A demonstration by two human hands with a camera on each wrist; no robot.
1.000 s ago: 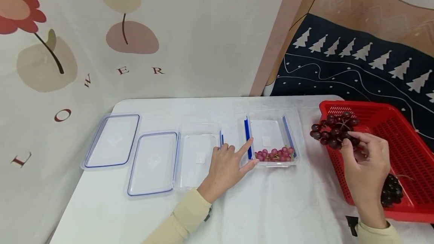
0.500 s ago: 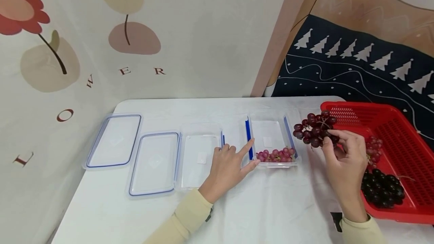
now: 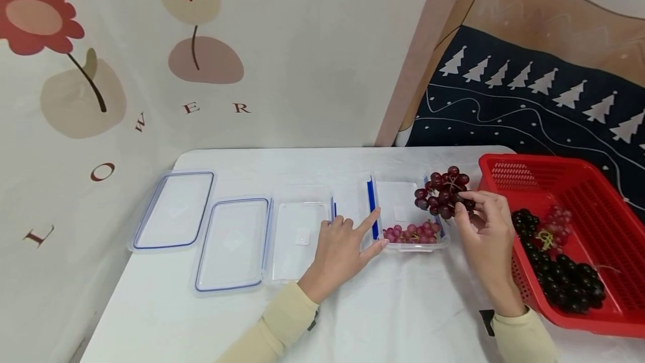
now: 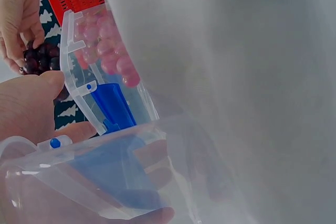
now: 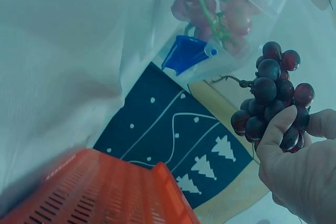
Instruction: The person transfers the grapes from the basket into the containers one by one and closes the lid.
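My right hand (image 3: 486, 240) pinches a bunch of dark red grapes (image 3: 443, 192) by its near side, above the right edge of a clear plastic container (image 3: 413, 246). In the right wrist view the held bunch (image 5: 270, 95) shows its bare stem end sticking out to the left. A bunch of pink grapes (image 3: 410, 233) lies along the near end of that container. My left hand (image 3: 342, 251) has its thumb and index finger spread at the container's left side, by the blue side clip (image 3: 373, 206). The left wrist view shows the pink grapes (image 4: 105, 45) through the clear wall.
A red basket (image 3: 620, 240) at the right holds black grapes (image 3: 569, 284) and another pink bunch (image 3: 556, 226). A second clear container (image 3: 302, 212) stands left of my left hand, with two blue-rimmed lids (image 3: 232, 245) farther left. A patterned curtain (image 3: 312, 60) hangs behind the white table.
My right hand has carried the dark red grapes left from above the red basket to the container's right edge. The left hand keeps its place at the container.
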